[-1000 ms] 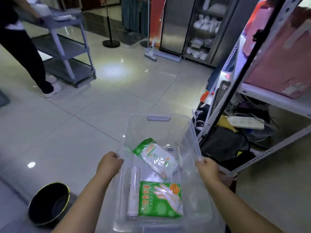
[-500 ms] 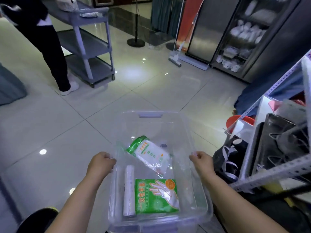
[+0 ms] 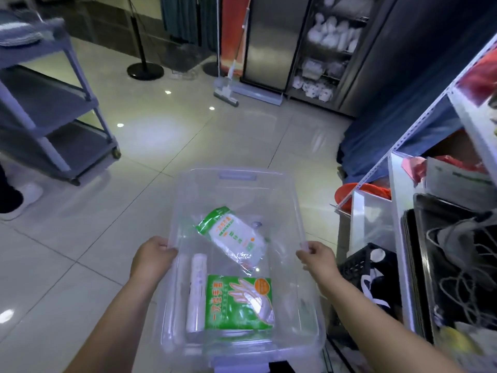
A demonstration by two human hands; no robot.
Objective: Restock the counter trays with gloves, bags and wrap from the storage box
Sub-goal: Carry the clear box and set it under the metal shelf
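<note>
I carry a clear plastic storage box point(image 3: 236, 181) in front of me, above the tiled floor. My left hand point(image 3: 152, 255) grips its left rim and my right hand point(image 3: 317, 255) grips its right rim. Inside lie a green pack of disposable gloves point(image 3: 238, 302) near me, a white roll of wrap point(image 3: 196, 292) along its left side, and a green-and-white pack of bags point(image 3: 234, 234) tilted further in.
A grey three-tier cart point(image 3: 53, 103) stands at the left, with a person's shoe point(image 3: 16, 196) beside it. A white metal shelf rack point(image 3: 419, 211) with trays, crates and cords fills the right. A floor squeegee point(image 3: 226, 95) and a glass-door cabinet point(image 3: 322, 49) stand ahead.
I have risen and moved forward with the box. The rack has slid to my right, the cart has come closer on the left, and the black bin has left the view.
</note>
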